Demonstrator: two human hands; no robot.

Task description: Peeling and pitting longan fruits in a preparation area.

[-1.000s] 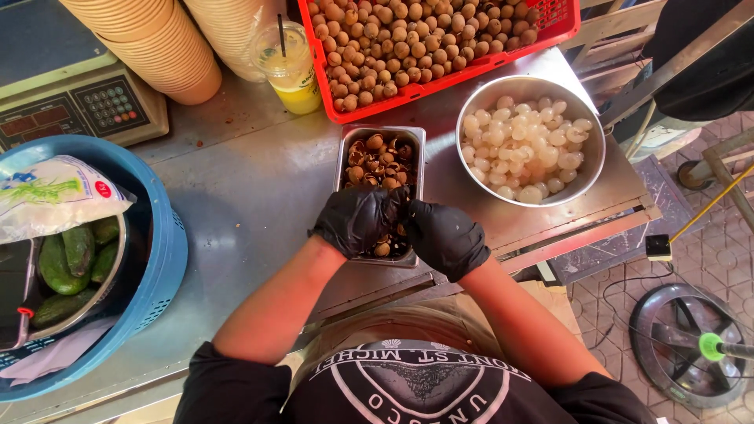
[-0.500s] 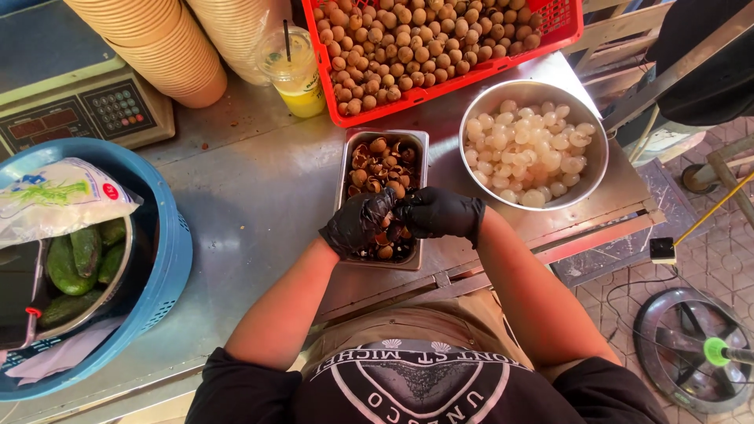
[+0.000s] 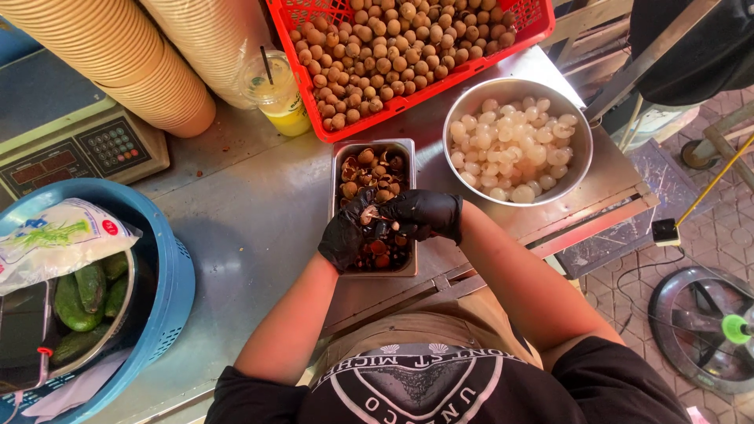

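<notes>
Both my hands wear black gloves and meet over a rectangular steel pan (image 3: 342, 151) filled with brown fruit shells. My left hand (image 3: 344, 234) and my right hand (image 3: 422, 213) pinch one small round brown fruit (image 3: 369, 212) between their fingertips, pale flesh showing where the shell is split. A round steel bowl (image 3: 581, 159) of peeled white fruit stands just right of the pan. A red plastic crate (image 3: 537, 22) heaped with unpeeled brown fruit sits behind both.
The steel counter (image 3: 243, 212) carries stacked tan paper cups (image 3: 118, 55), a plastic cup of yellow drink with a straw (image 3: 276, 94), a digital scale (image 3: 86, 153) and a blue basket (image 3: 169, 290) with green fruit and a white bag. A fan (image 3: 711, 326) stands on the floor, right.
My hands have shifted up the pan and drawn together; the right hand moved left over the shells, and both now work on one fruit with its shell breaking open.
</notes>
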